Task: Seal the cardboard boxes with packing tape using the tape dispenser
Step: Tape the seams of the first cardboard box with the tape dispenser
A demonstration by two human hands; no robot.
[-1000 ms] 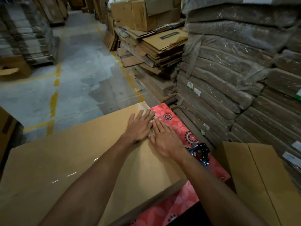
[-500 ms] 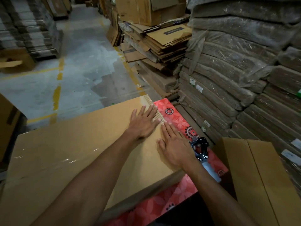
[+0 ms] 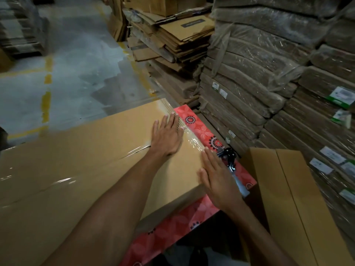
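A large flat cardboard box [image 3: 80, 169] lies in front of me on a table with a red flowered cloth [image 3: 199, 129]. Clear packing tape [image 3: 194, 141] runs along its right edge and in a glossy strip across the top. My left hand [image 3: 167, 135] rests flat on the box near the far right corner, fingers spread. My right hand [image 3: 219, 179] lies flat at the box's right edge, closer to me, holding nothing. The tape dispenser [image 3: 229, 157], black with a pale handle, lies on the cloth just right of my right hand, partly hidden by it.
A second cardboard box [image 3: 288, 198] stands at the right, below the table's level. Plastic-wrapped bundles of flat cardboard [image 3: 259, 83] are stacked high behind it. Loose flattened boxes [image 3: 178, 35] pile up at the back. A concrete floor with yellow lines [image 3: 48, 96] opens to the left.
My right hand has slid back along the box's right edge toward me, away from my left hand. The left hand stays flat near the far corner.
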